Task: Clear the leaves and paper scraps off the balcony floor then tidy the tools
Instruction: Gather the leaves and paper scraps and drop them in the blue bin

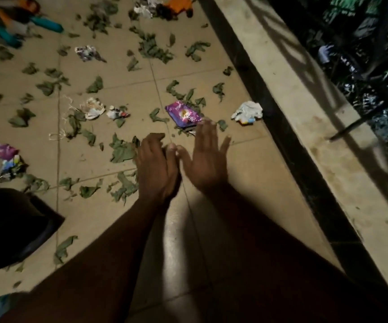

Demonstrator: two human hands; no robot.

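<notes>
Dim beige tiled floor [109, 217] — pale ledge [304, 127] alongside.

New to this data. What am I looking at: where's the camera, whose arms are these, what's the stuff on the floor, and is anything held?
There is no robot here. A person works with bare hands, and the single picture comes from a wide-angle camera worn on their head, looking down. Both arms reach in from the bottom. The right hand is spread open, with its fingertips at a purple wrapper. The left hand has curled fingers, and I cannot tell whether it holds anything. The tiled floor is strewn with green leaves and crumpled paper scraps. Blurred teal-handled tools lie at top left. A concrete ledge runs along the right.
</notes>
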